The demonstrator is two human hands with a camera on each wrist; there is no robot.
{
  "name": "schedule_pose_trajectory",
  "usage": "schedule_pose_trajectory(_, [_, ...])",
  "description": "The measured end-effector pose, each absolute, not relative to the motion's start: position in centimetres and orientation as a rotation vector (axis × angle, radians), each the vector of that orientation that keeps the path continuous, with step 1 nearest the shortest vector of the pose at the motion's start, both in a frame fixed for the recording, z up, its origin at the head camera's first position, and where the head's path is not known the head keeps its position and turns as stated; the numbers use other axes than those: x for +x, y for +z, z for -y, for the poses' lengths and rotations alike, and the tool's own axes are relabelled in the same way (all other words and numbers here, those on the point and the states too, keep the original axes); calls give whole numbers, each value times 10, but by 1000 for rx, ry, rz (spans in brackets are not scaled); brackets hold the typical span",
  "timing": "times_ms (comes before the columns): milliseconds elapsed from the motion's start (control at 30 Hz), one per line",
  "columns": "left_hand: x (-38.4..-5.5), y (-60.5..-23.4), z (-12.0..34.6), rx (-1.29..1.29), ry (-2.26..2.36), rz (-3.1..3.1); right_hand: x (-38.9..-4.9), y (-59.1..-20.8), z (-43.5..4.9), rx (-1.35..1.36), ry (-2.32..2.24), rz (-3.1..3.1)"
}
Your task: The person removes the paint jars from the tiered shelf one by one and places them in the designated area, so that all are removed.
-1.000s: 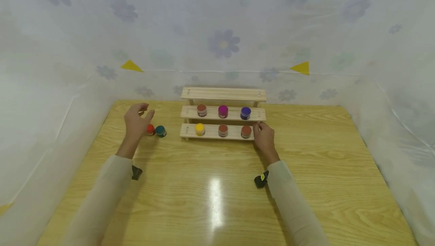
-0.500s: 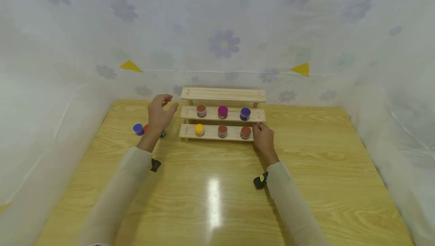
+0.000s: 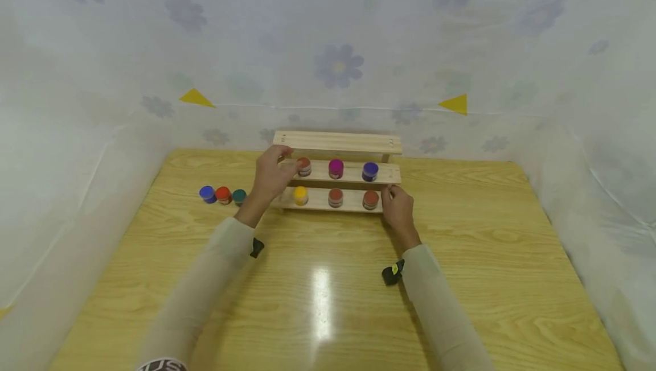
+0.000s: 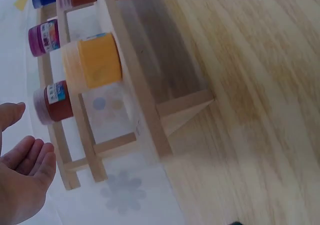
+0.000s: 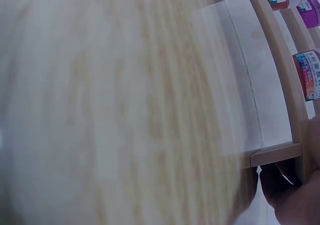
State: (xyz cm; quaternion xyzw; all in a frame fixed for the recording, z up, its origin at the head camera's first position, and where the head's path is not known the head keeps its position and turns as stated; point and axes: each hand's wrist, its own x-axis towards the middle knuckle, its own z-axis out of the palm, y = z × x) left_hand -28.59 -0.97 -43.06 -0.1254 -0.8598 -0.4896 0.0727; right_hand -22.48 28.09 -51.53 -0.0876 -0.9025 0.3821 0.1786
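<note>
Left hand point(image 3: 271, 176) moved to rack point(image 3: 352, 172); right hand point(image 3: 398, 208) apparently grips it.

Pale flower-printed sheeting point(image 3: 256, 35) is hanging behind the wood-grained tabletop point(image 3: 492, 257). A bright reflection point(image 3: 322, 305) is gleaming there.

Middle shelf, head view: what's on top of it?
The middle shelf holds a reddish-brown jar at left, a magenta jar in the middle and a blue jar at right. The left hand covers the shelf's left end, so that part cannot be seen.
</note>
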Motion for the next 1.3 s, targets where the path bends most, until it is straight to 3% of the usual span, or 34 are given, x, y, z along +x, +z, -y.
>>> schedule_pose_trajectory(400, [-284, -441, -6, -495, -1358, 2549, -224, -513, -280, -234, 1111, 2537])
schedule_pose_trajectory(1300, [-285, -443, -5, -421, -1467, 2490, -225, -514, -280, -259, 1049, 2543])
